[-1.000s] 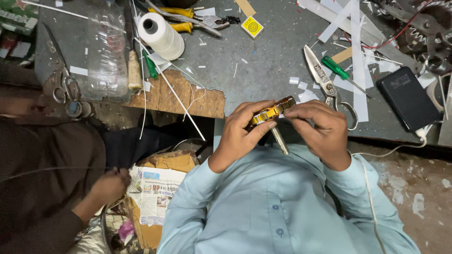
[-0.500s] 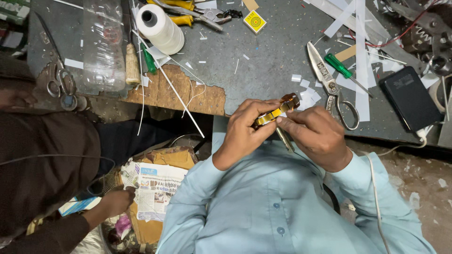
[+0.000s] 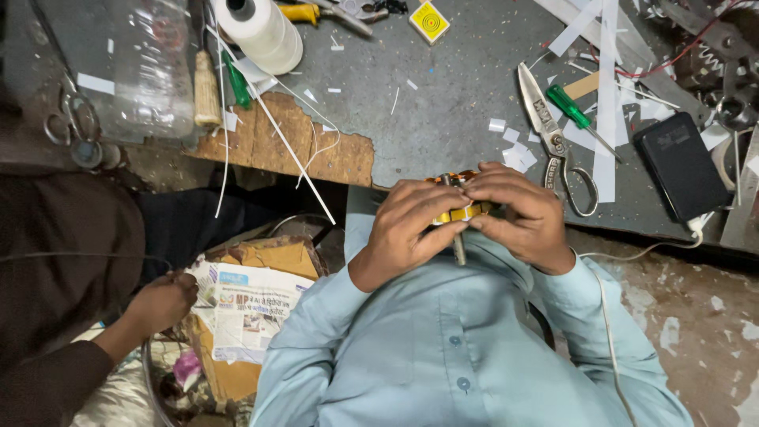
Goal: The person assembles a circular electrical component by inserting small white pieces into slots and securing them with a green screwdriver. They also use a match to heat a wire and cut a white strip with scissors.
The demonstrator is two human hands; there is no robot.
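Observation:
My left hand (image 3: 411, 229) and my right hand (image 3: 518, 213) are both closed around a small yellow and copper-wound motor part (image 3: 460, 210) with a metal shaft pointing down toward my chest. The fingers of both hands wrap over it, so most of it is hidden. I hold it just in front of the near edge of the grey workbench (image 3: 443, 119), above my light blue shirt.
Large scissors (image 3: 549, 138), a green screwdriver (image 3: 577, 115), a black box (image 3: 684, 166), white paper strips and a thread spool (image 3: 261, 32) lie on the bench. A person in brown sits at left, one hand (image 3: 162, 300) by a newspaper-lined box (image 3: 253, 308).
My hands have closed further over the motor part and turned it, so less of it shows. The other person's hand moved up beside the newspaper box.

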